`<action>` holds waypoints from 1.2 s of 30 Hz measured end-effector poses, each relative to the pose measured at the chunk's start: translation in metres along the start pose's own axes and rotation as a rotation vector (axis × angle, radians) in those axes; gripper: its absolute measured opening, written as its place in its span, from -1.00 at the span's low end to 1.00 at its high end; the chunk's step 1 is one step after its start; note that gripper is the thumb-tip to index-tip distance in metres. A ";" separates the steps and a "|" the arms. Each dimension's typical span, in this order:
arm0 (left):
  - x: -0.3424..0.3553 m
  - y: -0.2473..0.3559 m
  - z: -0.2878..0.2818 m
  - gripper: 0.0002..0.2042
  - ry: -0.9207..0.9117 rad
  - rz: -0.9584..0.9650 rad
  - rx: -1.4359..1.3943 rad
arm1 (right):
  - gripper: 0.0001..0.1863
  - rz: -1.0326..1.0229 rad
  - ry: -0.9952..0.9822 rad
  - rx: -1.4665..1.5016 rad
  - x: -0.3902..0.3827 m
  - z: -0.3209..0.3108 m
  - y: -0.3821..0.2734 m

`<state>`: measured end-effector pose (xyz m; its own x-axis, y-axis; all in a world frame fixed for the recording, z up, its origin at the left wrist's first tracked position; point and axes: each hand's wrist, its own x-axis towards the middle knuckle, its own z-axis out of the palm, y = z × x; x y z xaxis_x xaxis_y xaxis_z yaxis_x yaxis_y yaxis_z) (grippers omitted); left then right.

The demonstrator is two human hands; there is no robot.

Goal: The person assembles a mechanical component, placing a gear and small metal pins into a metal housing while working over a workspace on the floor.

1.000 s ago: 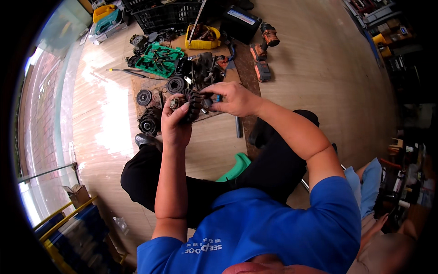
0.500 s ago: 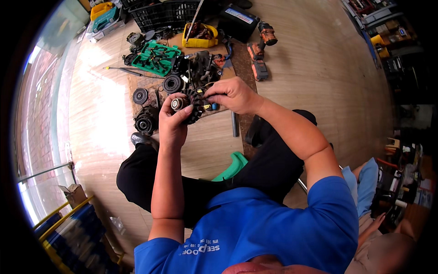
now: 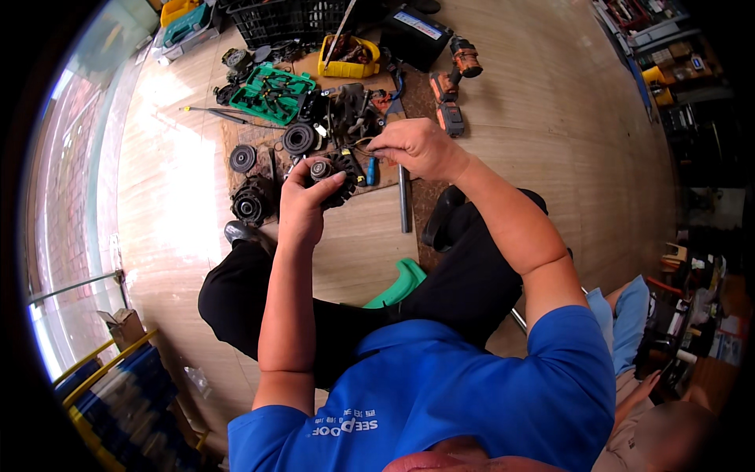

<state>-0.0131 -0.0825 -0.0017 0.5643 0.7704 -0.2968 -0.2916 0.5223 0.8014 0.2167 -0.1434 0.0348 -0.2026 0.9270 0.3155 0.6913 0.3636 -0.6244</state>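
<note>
My left hand (image 3: 303,206) grips a dark round metal part with a shiny hub (image 3: 330,171), held up in front of me. My right hand (image 3: 415,147) sits just to its right, fingertips pinching a thin ring (image 3: 363,145) at the part's upper edge. Both hands hover above a brown mat (image 3: 376,178) strewn with greasy black machine parts. I am seated on a green stool (image 3: 399,285), in black trousers and a blue shirt.
On the mat lie pulleys (image 3: 299,138), a clutch disc (image 3: 242,158) and a round housing (image 3: 252,203). Behind are a green tool case (image 3: 271,93), a yellow tray (image 3: 348,57), a black crate (image 3: 283,22) and orange power tools (image 3: 451,86). A metal rod (image 3: 404,198) lies on the wooden floor. Another person sits lower right (image 3: 629,315).
Both hands and the part have shifted slightly lower and left in view. My right hand has drawn a little away from the part, now pinching a thin ring.
</note>
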 end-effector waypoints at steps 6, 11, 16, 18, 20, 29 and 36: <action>0.000 0.000 0.004 -0.72 -0.028 -0.062 0.056 | -0.82 0.010 -0.081 0.155 -0.002 0.005 0.000; -0.002 -0.006 0.002 -0.74 -0.067 -0.113 0.046 | -0.78 -0.154 -0.126 0.094 0.001 0.014 -0.010; -0.002 -0.007 0.004 -0.74 -0.088 -0.135 0.075 | -0.80 -0.191 -0.120 0.018 -0.002 0.011 -0.014; -0.004 -0.003 0.006 -0.74 -0.094 -0.149 0.081 | -0.82 -0.192 -0.111 -0.005 -0.003 0.011 -0.015; -0.003 -0.004 0.004 -0.74 -0.102 -0.144 0.077 | -0.83 -0.193 -0.101 -0.016 -0.003 0.011 -0.015; -0.005 -0.003 0.006 -0.75 -0.113 -0.156 0.136 | -0.84 -0.229 -0.153 -0.155 -0.005 0.006 -0.011; -0.005 -0.003 0.004 -0.77 -0.113 -0.155 0.161 | -0.87 -0.248 -0.176 -0.220 -0.007 0.006 -0.007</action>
<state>-0.0119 -0.0893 -0.0005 0.6777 0.6355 -0.3698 -0.0734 0.5590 0.8259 0.2090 -0.1518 0.0332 -0.4858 0.8215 0.2985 0.7345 0.5688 -0.3701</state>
